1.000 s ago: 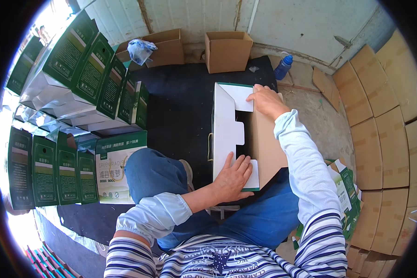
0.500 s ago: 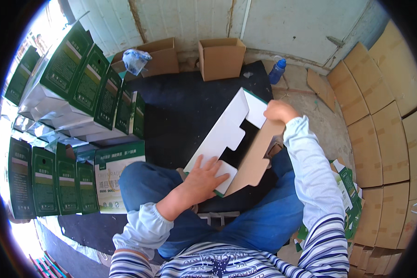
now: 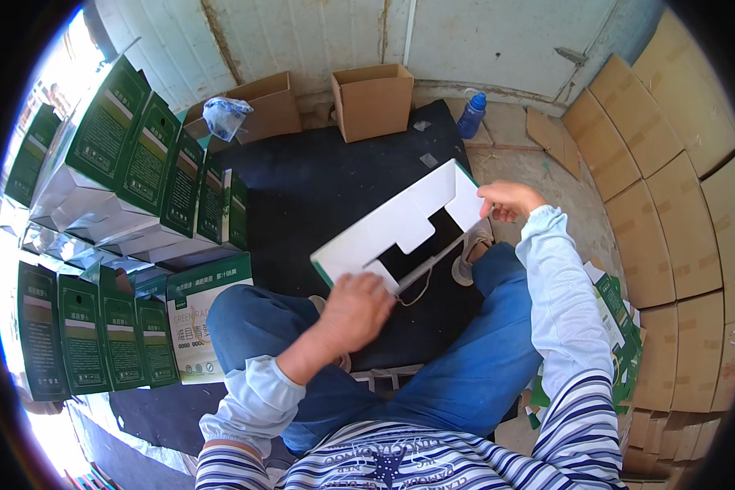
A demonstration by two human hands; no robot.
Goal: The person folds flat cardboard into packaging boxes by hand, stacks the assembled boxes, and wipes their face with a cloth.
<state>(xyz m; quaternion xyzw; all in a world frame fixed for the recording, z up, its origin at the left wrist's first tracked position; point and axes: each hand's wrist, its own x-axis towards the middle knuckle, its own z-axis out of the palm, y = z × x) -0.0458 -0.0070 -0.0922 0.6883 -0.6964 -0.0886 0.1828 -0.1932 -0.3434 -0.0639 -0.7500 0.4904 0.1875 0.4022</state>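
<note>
A green-and-white gift carton (image 3: 392, 214) is held tilted above my lap. A broad white panel with tabs faces up, beside a dark opening. My right hand (image 3: 510, 200) is closed on its far right corner, the fingers bent around the edge. My left hand (image 3: 358, 310) is at the near left end, with its fingers curled against the edge; the fingertips are partly hidden. A thin pale cord (image 3: 420, 291) loops from the carton's near side.
Green cartons (image 3: 131, 155) stand stacked at my left, with more (image 3: 82, 331) below. Brown boxes (image 3: 373, 102) and a blue bottle (image 3: 472, 114) stand along the far side of the black mat (image 3: 302, 188). Brown cartons (image 3: 641, 220) line the right; flattened green pieces (image 3: 612, 327) lie beside me.
The carton has turned flatter and its brown flap no longer shows; the cord has come into view. My left hand has gone from lying spread on the white panel to curling at its end.
</note>
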